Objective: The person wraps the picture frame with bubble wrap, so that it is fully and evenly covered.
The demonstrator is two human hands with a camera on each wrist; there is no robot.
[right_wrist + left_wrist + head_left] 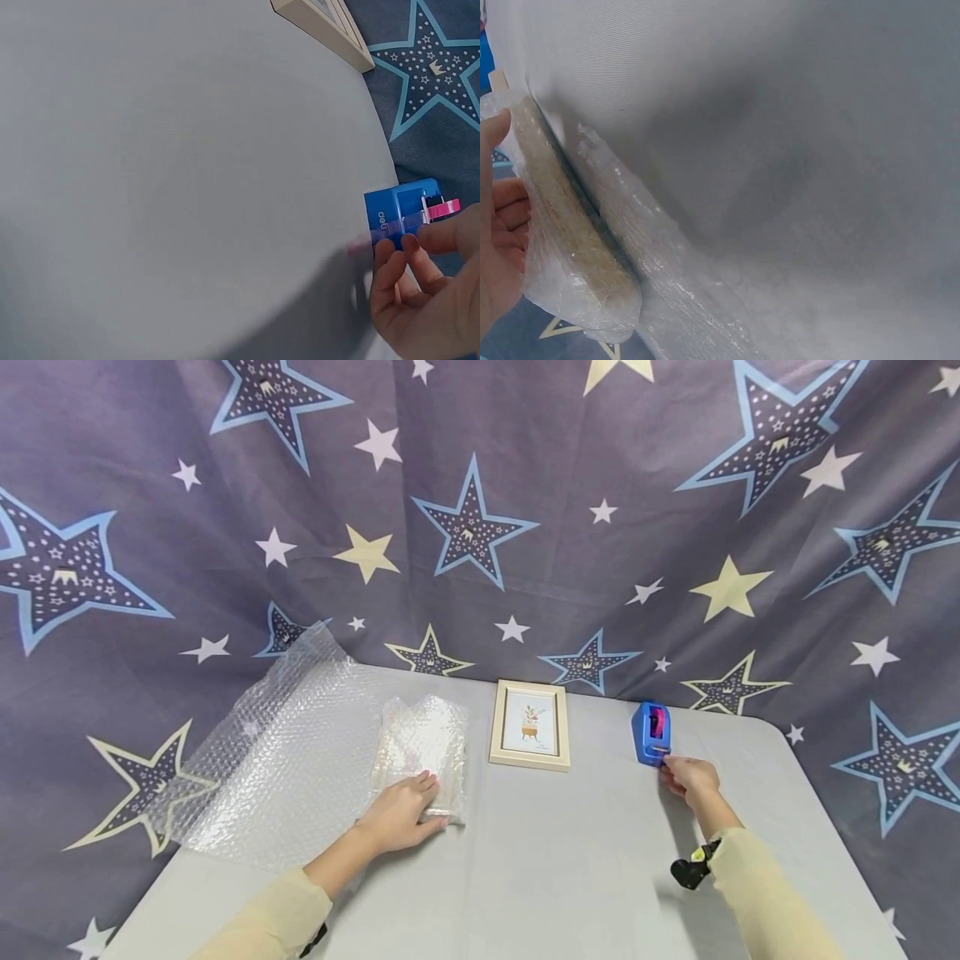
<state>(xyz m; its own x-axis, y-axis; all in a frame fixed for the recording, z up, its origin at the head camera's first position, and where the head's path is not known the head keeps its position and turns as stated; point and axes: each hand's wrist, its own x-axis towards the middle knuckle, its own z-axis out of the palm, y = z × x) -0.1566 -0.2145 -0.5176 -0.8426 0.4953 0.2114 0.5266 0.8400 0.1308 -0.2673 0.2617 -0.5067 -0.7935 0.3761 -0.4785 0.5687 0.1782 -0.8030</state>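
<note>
My left hand (pixel 405 810) rests on a bubble-wrapped package (pixel 423 743) with its fingers on top and its thumb at the near edge. In the left wrist view the package (pixel 570 210) shows a tan side and a dark lower edge through the clear wrap. On the right, my right hand (pixel 692 778) is at the front of a blue tape dispenser (pixel 641 735). Its thumb and fingertips pinch the tape end, as the right wrist view shows beside the dispenser (pixel 381 206). Pink tape (pixel 445 209) shows on it.
Loose bubble wrap (pixel 277 768) spreads left of the package and over the table's left edge. A framed plant picture (pixel 529 762) lies between the hands near the back. A star-patterned cloth (pixel 570 568) hangs behind the white table (pixel 555 860).
</note>
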